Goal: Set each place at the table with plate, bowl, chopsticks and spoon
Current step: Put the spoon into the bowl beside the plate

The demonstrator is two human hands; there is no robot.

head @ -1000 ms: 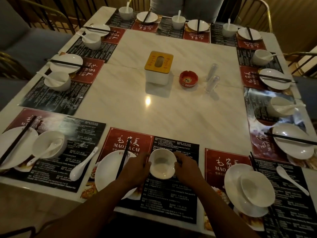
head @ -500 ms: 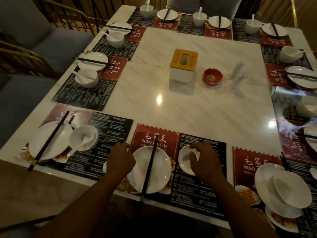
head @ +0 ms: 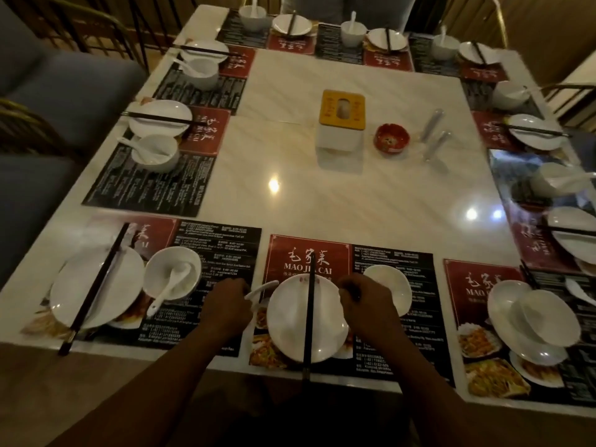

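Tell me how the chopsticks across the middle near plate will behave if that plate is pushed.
The chopsticks look thin, stiff and light. Resting loose across the glossy plate, they would probably slide or roll. Their near ends overhang its rim, so they may tip off.

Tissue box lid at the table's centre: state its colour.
The tissue box lid is mustard yellow, seen best in the head view.

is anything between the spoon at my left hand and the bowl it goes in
yes: the plate with chopsticks across it lies between the spoon and the bowl, and the right hand covers the bowl's left edge
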